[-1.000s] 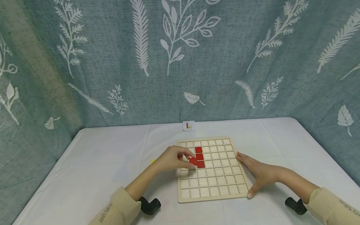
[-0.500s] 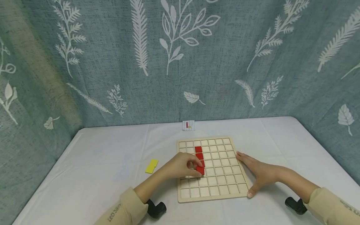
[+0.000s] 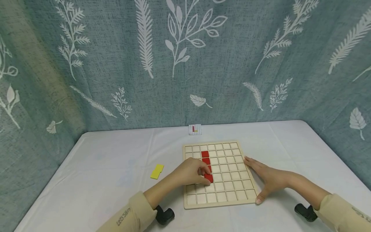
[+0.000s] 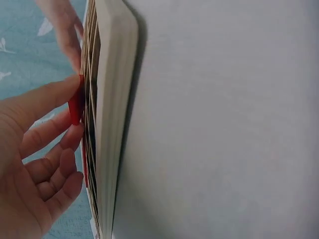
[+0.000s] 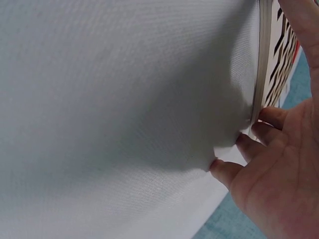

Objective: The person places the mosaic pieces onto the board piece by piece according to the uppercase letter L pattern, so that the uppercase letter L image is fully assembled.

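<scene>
My left hand (image 3: 188, 171) pinches a red square tile (image 3: 208, 178) between thumb and index finger, low over the wooden grid board (image 3: 220, 205). In the left wrist view this red tile (image 4: 75, 105) is tilted against the grid, its lower end by a fingertip. Further up the same column, red tiles (image 3: 205, 154) lie in the cells, one partly covered by my left fingers. At the board's right side rests my right hand (image 3: 272, 178), thumb by the near corner and fingers along the edge. The right wrist view shows these fingertips on the cloth and board edge.
Yellow tiles (image 3: 157, 171) lie on the white cloth (image 3: 101, 180) left of the board. A small printed grid card (image 3: 195, 129) with red and yellow marks lies behind it. A patterned curtain (image 3: 162, 103) hangs at the back.
My left hand has moved right and toward the near side with the red tile, from beside the column to its lower end. The yellow tiles came into fuller view. The right hand stays put.
</scene>
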The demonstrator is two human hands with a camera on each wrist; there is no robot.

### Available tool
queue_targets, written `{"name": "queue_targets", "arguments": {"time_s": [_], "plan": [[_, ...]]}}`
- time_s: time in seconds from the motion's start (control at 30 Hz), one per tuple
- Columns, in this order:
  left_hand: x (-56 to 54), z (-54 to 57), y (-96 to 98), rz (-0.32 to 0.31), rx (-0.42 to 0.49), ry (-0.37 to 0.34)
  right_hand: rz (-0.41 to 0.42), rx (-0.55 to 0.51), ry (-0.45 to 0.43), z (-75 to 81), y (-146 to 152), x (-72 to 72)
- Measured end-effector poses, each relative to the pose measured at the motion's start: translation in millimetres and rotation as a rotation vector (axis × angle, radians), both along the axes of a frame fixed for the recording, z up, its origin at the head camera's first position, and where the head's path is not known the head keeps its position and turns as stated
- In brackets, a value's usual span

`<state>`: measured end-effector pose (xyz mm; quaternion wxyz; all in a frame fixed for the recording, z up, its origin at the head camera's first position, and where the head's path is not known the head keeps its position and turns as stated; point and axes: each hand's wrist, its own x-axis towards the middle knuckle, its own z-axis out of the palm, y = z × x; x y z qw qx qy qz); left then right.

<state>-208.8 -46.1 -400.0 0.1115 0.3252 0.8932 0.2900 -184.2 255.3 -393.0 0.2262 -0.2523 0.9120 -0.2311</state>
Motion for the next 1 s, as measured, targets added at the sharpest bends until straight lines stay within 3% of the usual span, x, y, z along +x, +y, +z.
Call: {"name": "queue_targets", "arguments": {"time_s": [0.2, 0.63, 1.0], "plan": [[1.0, 1.7, 3.5, 0.004, -0.033, 0.058, 0.007, -0.005, 0.002, -0.1, -1, 1.2], [-0.7, 1.3, 6.4, 0.034, -0.06, 0.052, 0.01, 0.0, 0.01, 0.9, 0, 0.8], [3.2, 0.8, 11.0, 0.057, -0.119, 0.094, 0.013, -0.004, 0.006, -0.8, 0, 0.8]]}}
